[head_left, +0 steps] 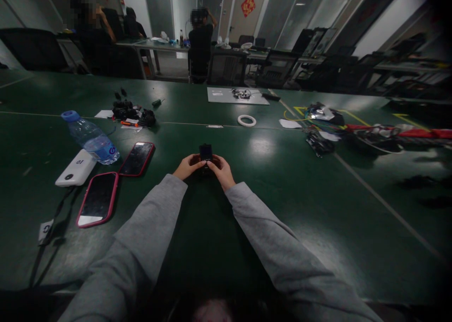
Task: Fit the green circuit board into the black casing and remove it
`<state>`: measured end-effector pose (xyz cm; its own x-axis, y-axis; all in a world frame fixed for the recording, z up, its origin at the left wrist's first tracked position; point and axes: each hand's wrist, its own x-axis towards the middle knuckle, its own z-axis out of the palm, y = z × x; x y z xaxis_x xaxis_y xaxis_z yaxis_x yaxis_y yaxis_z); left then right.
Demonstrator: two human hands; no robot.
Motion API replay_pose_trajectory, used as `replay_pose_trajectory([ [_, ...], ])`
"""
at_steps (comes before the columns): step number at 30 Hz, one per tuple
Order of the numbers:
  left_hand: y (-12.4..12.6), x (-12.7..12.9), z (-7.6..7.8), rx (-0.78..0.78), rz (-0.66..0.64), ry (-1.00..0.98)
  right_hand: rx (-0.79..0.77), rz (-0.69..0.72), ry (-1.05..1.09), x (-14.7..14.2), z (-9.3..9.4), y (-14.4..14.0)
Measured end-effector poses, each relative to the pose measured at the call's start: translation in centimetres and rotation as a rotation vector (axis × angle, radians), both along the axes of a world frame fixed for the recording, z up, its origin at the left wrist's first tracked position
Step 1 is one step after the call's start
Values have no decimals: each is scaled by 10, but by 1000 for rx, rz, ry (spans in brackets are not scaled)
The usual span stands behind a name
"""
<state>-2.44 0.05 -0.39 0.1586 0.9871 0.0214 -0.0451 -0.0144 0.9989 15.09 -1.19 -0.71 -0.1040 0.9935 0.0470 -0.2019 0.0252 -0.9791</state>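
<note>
Both hands meet around a small black box-like thing in the middle of the green table. It has a dark, flat square face and its exact kind cannot be made out. My left hand grips its left side, and my right hand grips its right side. The thumbs come together at its lower front edge. Most of the other fingers are hidden behind it. Grey sleeves cover both forearms.
To the left lie two phones in red cases, a white power bank with a cable, and a tilted water bottle. Farther off are a tape roll, a grey board and tangled cables. People sit beyond.
</note>
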Motion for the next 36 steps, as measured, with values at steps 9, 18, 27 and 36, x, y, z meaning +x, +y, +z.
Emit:
replay_pose_trajectory([
  [9, -2, -9, 10, 223, 215, 465, 22, -163, -168, 6, -8, 6],
  [18, -21, -87, 53, 10, 809, 1284, 100, -227, -371, 4, -2, -1],
  [27, -21, -114, 60, -247, 737, 1292, 60, -208, -444, 5, 2, -3],
  [36, -20, -122, 61, -232, 703, 1323, 80, -193, -549, 4, 5, -5],
])
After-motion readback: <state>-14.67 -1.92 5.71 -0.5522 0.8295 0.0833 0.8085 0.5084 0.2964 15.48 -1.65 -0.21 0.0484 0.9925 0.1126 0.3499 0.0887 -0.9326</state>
